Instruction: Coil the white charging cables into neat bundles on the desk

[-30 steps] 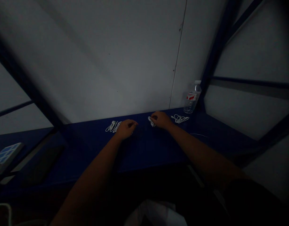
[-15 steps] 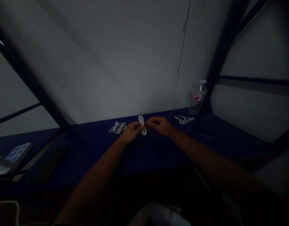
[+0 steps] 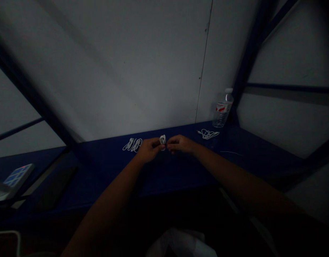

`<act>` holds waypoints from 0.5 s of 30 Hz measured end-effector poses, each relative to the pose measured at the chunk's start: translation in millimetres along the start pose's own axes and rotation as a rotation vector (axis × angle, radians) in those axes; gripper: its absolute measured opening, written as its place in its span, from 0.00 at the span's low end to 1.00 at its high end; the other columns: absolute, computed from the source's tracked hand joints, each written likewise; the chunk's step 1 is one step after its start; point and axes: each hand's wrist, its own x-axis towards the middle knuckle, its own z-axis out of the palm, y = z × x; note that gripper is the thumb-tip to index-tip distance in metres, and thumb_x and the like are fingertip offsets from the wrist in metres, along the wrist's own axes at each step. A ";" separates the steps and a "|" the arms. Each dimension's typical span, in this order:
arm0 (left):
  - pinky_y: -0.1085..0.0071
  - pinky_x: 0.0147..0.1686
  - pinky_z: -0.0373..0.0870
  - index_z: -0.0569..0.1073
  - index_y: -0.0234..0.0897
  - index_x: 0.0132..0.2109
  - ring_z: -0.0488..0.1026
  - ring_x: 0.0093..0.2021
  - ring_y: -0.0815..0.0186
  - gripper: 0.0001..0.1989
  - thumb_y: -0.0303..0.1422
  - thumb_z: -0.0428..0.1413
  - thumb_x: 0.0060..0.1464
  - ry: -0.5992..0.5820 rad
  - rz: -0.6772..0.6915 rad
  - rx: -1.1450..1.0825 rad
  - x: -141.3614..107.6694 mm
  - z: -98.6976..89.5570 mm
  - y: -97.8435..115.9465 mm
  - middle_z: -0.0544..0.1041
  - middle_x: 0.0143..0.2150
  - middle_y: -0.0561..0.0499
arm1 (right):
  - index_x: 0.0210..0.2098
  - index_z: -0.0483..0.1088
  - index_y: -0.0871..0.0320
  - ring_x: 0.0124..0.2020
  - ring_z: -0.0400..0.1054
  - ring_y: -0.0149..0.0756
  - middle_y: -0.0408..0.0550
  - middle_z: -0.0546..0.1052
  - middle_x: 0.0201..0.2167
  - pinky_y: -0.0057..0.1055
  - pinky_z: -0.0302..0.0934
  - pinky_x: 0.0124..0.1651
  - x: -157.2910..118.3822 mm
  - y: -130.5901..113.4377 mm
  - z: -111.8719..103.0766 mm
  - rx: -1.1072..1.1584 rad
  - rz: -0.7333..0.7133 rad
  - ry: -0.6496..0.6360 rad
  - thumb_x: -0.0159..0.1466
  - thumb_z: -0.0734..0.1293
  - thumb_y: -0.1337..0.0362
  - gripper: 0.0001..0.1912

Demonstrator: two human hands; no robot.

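Head view is showing a white cable bundle point(image 3: 162, 139) to the left of the bottle point(image 3: 222, 110), where the left hand point(image 3: 148, 149) is pinching it. On the bundle's bottle-facing side, the right hand point(image 3: 181, 144) is bringing its fingertips together (whether they are gripping anything, I cannot tell). A loose white cable point(image 3: 208, 134) is lying just left of the bottle, a thin strand point(image 3: 231, 152) is lying in front of it, and two coiled cables point(image 3: 132, 144) are resting farthest left of it.

Head cam, facing fwd/dn twd blue shelf point(image 3: 177, 175), wall point(image 3: 127, 71).
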 end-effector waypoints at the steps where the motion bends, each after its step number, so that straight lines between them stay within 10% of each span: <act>1: 0.65 0.44 0.71 0.78 0.33 0.44 0.77 0.40 0.62 0.13 0.38 0.58 0.57 -0.008 -0.013 -0.015 0.2 0.4 -0.6 0.81 0.39 0.45 | 0.35 0.75 0.61 0.26 0.69 0.30 0.46 0.76 0.29 0.29 0.63 0.32 -0.5 -0.5 -0.1 -0.001 0.002 -0.004 0.54 0.74 0.50 0.20; 15: 0.68 0.38 0.68 0.79 0.34 0.43 0.76 0.36 0.61 0.15 0.40 0.57 0.56 -0.078 -0.108 0.089 -0.6 1.3 -1.6 0.80 0.36 0.47 | 0.35 0.71 0.59 0.27 0.64 0.31 0.43 0.72 0.27 0.29 0.58 0.32 -3.5 -3.0 -2.1 -0.275 -0.146 0.155 0.62 0.67 0.54 0.13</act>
